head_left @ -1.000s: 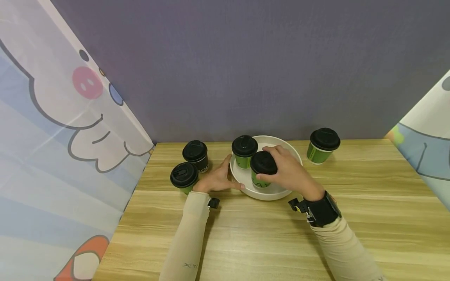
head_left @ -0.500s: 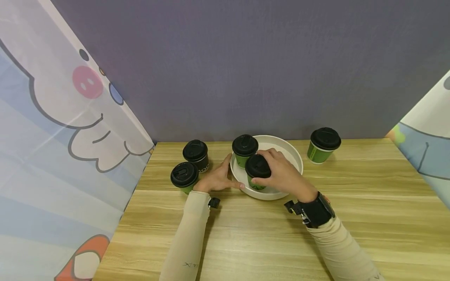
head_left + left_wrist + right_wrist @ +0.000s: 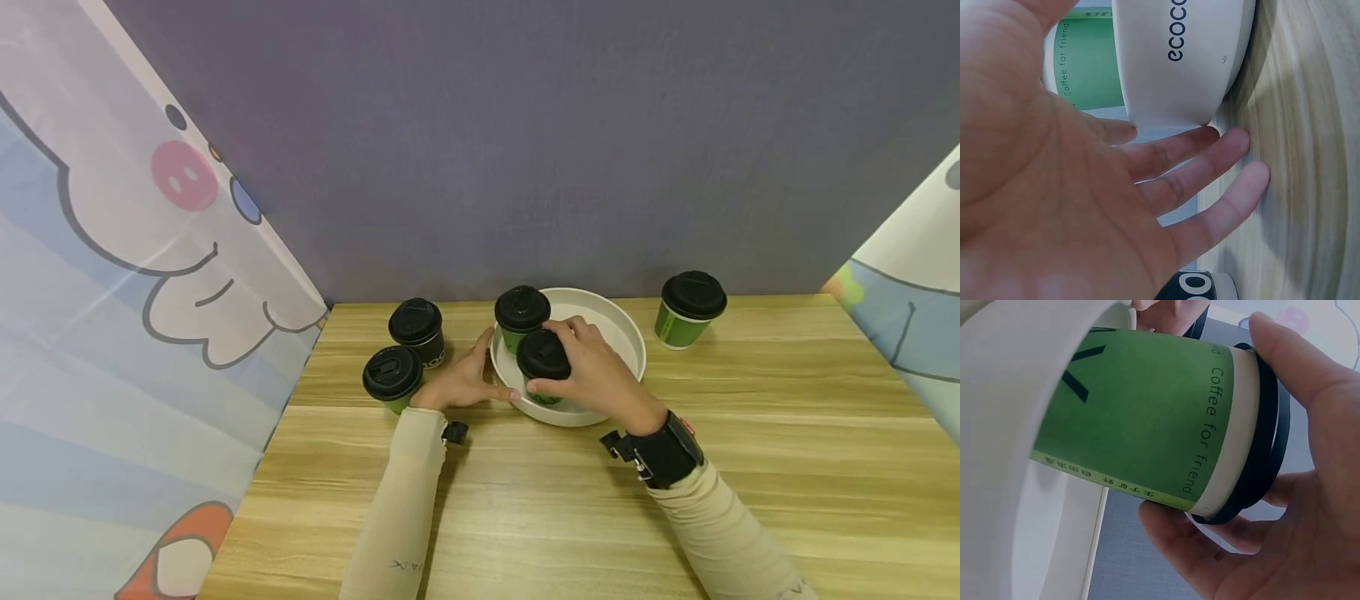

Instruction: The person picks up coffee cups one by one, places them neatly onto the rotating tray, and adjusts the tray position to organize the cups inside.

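Head view, clock read off the round white tray (image 3: 611, 333), twelve at its far side. Far left: printed cartoon curtain (image 3: 112, 292), pink snout. Outer green cup (image 3: 393, 375), black-lidded, upright on the wood-grain table (image 3: 525, 517) between eight and nine o'clock, partly behind the left wrist; contact cannot be told. Dark lettered cup (image 3: 417, 333), also black-lidded, just beyond it, toward ten. Left hand (image 3: 461, 383) at the tray's eight-to-nine side, fingers spread and mostly straight, thumb well apart from them, grasping nothing; thumb tip and forefinger lie at the tray wall, which reads "ecoco" in the left wrist view. Inside the tray, rear green cup (image 3: 521, 317) stands near the rim at ten. Front green cup (image 3: 543, 358) is inside the tray toward eight, close beside the rear one; whether its base meets the tray floor cannot be told. Right hand (image 3: 600, 375) comes in from five o'clock, thumb and fingers clamped round that front cup at its black lid; right wrist view shows "Coffee for friend" on its sleeve. Black wristband (image 3: 667, 454) below the hand. Lone green cup (image 3: 690, 308), lidded, upright on the table at two o'clock, well apart from the tray.
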A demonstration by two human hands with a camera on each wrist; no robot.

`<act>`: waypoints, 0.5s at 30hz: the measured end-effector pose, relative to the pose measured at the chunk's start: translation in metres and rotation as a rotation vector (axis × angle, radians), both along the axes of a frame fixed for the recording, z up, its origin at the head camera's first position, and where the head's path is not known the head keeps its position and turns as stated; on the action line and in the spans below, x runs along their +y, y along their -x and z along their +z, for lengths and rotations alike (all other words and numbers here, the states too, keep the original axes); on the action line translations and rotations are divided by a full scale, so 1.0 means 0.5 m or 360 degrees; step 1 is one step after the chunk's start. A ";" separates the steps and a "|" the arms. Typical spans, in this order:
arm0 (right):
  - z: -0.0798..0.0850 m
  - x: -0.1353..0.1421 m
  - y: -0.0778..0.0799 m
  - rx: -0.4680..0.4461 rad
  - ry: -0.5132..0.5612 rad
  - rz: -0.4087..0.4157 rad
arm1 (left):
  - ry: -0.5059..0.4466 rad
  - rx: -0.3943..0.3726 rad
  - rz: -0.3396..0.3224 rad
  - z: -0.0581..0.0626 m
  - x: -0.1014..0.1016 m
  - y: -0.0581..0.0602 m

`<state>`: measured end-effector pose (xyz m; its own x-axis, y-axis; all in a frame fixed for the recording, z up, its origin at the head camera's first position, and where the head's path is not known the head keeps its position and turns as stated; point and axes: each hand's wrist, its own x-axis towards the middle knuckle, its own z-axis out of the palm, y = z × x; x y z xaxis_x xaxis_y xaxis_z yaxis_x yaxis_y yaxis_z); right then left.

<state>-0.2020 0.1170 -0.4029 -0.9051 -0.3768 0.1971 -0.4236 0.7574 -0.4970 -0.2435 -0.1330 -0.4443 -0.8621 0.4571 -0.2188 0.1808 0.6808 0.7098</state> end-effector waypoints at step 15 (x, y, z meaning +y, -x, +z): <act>-0.001 -0.004 -0.003 0.0001 0.0042 0.0030 | -0.0045 -0.0011 -0.0026 -0.005 -0.006 0.003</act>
<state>-0.2007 0.1150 -0.4035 -0.8978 -0.3883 0.2076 -0.4377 0.7360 -0.5165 -0.2451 -0.1363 -0.4468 -0.8528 0.4774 -0.2115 0.1868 0.6573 0.7301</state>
